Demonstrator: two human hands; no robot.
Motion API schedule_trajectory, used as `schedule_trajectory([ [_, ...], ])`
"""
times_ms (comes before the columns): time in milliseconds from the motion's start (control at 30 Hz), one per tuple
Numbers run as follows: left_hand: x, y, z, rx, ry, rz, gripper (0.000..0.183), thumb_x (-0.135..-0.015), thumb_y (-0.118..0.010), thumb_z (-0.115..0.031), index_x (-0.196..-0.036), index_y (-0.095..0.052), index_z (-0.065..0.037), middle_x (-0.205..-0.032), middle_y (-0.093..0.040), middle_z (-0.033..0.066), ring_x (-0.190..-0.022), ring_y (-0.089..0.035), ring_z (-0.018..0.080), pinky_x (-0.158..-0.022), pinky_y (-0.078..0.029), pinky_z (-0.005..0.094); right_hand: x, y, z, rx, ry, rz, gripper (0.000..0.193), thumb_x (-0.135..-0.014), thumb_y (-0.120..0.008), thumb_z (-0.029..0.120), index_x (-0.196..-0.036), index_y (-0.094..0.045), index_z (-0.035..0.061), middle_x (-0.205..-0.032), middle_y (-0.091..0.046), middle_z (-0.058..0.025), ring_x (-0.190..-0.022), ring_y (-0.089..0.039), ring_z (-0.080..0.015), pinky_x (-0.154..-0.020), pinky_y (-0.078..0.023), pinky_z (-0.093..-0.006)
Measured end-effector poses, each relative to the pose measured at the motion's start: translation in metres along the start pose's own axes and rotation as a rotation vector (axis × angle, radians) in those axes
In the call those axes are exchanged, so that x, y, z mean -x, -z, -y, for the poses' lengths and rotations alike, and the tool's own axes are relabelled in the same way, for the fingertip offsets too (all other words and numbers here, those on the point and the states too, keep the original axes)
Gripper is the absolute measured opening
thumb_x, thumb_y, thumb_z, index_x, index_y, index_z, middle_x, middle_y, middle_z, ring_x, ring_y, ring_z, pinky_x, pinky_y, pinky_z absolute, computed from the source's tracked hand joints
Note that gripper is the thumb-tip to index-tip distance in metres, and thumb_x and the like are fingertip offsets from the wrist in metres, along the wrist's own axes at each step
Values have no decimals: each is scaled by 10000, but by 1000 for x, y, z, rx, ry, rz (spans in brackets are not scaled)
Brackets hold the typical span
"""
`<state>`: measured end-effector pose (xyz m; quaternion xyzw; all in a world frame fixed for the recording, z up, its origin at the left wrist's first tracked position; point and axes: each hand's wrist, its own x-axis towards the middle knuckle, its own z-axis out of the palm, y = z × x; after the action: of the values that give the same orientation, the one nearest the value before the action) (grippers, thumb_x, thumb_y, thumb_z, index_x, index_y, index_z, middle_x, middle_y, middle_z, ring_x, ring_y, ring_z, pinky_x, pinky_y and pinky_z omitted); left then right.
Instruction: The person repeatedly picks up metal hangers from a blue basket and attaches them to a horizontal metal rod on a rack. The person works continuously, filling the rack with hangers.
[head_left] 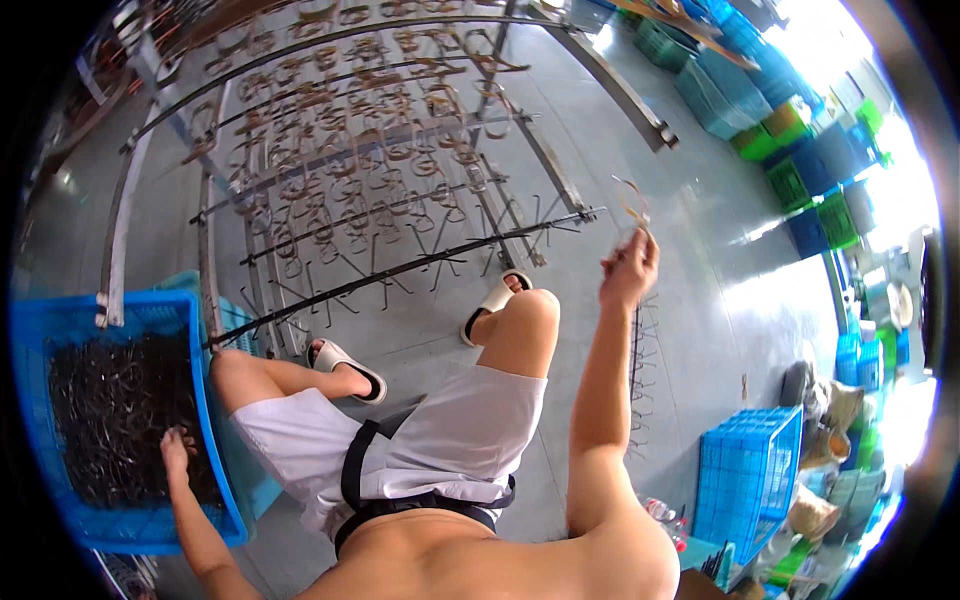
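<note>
My right hand (pixel 632 265) is raised and closed, pinching a thin, curved amber piece (pixel 632 205) that stands up from the fingertips. Just left of it ends a long dark bar (pixel 400 268) with several wire hooks, which slants down to beside my left knee. My left hand (pixel 177 450) reaches into a blue crate (pixel 205 400) at the lower left. Its fingers are bent against a pile of thin, dark, curved pieces (pixel 115 400); whatever is between them cannot be made out.
Ahead stands a metal rack (pixel 560 180) with rows of curved loops (pixel 370 140) on its bars. Another hooked bar (pixel 637 370) is beyond my right forearm. A blue crate (pixel 750 470) stands at the lower right, and stacked bins (pixel 720 95) line the right side.
</note>
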<state>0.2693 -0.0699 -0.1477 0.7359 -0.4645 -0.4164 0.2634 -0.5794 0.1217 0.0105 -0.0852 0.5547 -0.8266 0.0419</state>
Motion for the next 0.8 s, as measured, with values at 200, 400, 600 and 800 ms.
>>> schedule_trajectory([
  [200, 49, -22, -151, -4, 94, -152, 367, -911, -478, -419, -936, -551, -60, -609, -521, -1, -439, -519, 90, -334, -296, 191, 6, -16, -52, -34, -192, 259, 193, -930, -500, 197, -1011, -565, 34, -610, -457, 7, -419, -402, -50, -345, -327, -204],
  [400, 53, -57, -154, -214, 104, -130, 648, -891, -324, -615, -796, -546, -14, -452, -471, 49, -355, -493, 164, -296, -290, 242, 10, -20, -69, -63, -172, 271, 207, -927, -473, 158, -1037, -559, 5, -599, -426, 16, -427, -359, -53, -360, -279, -214],
  [600, 46, -73, -150, -124, 183, -254, 564, -861, -412, -578, -707, -529, -49, -438, -400, 9, -330, -407, 134, -302, -262, 238, 12, -25, -68, -151, -240, 262, 214, -937, -434, 169, -1034, -557, 23, -577, -395, 19, -413, -314, -58, -355, -246, -217],
  [800, 46, -66, -145, -27, 177, -177, 361, -805, -481, -432, -706, -535, -89, -474, -425, 2, -355, -399, 114, -320, -247, 225, 13, -21, -74, -237, -260, 293, 215, -944, -398, 163, -1027, -540, 24, -581, -380, 9, -412, -303, -74, -358, -246, -217],
])
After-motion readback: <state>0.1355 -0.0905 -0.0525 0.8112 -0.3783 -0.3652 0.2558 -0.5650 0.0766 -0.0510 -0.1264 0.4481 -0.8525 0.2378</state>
